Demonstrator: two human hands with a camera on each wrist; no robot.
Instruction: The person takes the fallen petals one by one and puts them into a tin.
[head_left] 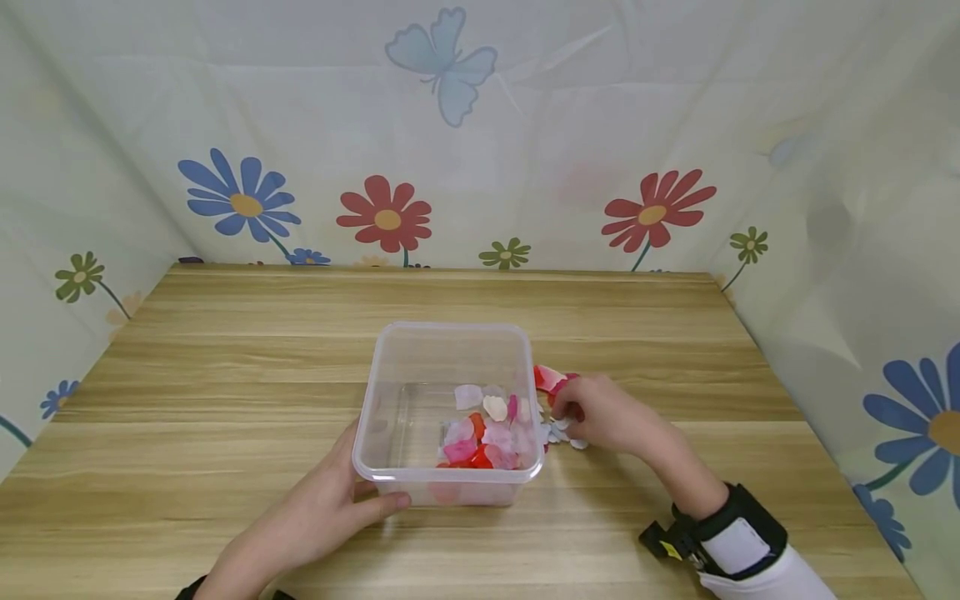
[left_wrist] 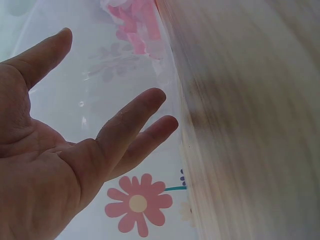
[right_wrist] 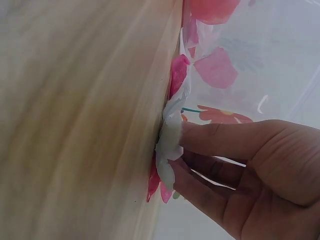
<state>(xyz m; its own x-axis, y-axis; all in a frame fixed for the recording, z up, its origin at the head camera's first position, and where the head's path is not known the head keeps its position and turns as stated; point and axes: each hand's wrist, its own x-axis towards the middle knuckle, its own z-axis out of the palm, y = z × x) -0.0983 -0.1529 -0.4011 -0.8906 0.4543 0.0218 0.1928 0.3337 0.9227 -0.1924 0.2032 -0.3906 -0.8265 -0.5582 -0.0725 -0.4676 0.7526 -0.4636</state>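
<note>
A clear plastic box (head_left: 450,475) stands on the table, with pink, red, orange and white petals (head_left: 480,450) inside, mostly toward its right side. My left hand (head_left: 322,508) rests against the box's near left corner, thumb along the front wall; in the left wrist view the fingers (left_wrist: 132,117) are spread and fairly straight beside the clear wall. Right of the box lies a small heap of loose petals (head_left: 553,379), red, pink and white. Over this heap my right hand (head_left: 611,417) bends its fingers down and pinches white petals (right_wrist: 170,135) at the fingertips.
The wood-grain table (head_left: 262,358) extends around the box on all sides. A pale curtain (head_left: 525,125) printed with flowers and a butterfly hangs behind the table and along both sides. The petal heap lies close to the box's right wall.
</note>
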